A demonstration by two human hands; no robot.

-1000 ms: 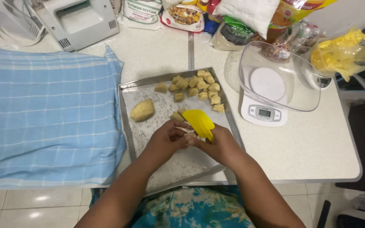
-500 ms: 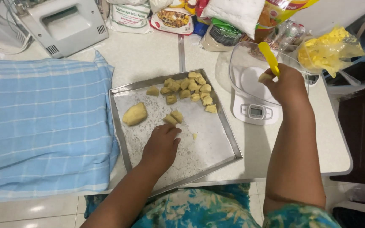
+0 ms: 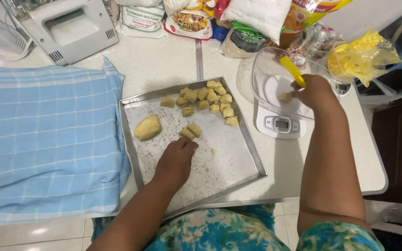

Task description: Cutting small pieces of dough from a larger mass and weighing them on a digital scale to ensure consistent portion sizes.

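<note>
Overhead view of a dough-portioning station on a pale surface (image 3: 173,65). The left hand (image 3: 175,160) rests knuckles-up on the floured metal baking tray (image 3: 252,153), fingers curled loosely at two cut dough pieces (image 3: 190,131) just beyond its fingertips; whether it pinches one cannot be told from this angle. The right hand (image 3: 315,92) is closed around a yellow plastic scraper (image 3: 292,70) and reaches into the clear bowl (image 3: 268,69) that sits on a white digital kitchen scale (image 3: 280,124), with a small dough piece (image 3: 284,97) at its fingertips inside the bowl; whether the fingers grip that piece or merely touch it is unclear. The two hands are well apart. A larger uncut dough lump (image 3: 147,127) lies at the left of the tray, and a cluster of cut portions (image 3: 208,96) occupies the far corner. A blue checked cloth (image 3: 43,139) covers the surface to the left; bagged ingredients (image 3: 257,18) and a yellow plastic bag (image 3: 364,56) stand along the far edge, near a white appliance (image 3: 68,28). Risks, as judged: the near corner of the tray overhangs the edge of the surface, so downward pressure from the left hand could tip it; the scraper held alongside the dough piece could knock or press on the bowl and disturb the weighing; sticky dough may cling to the fingers rather than drop cleanly.
</note>
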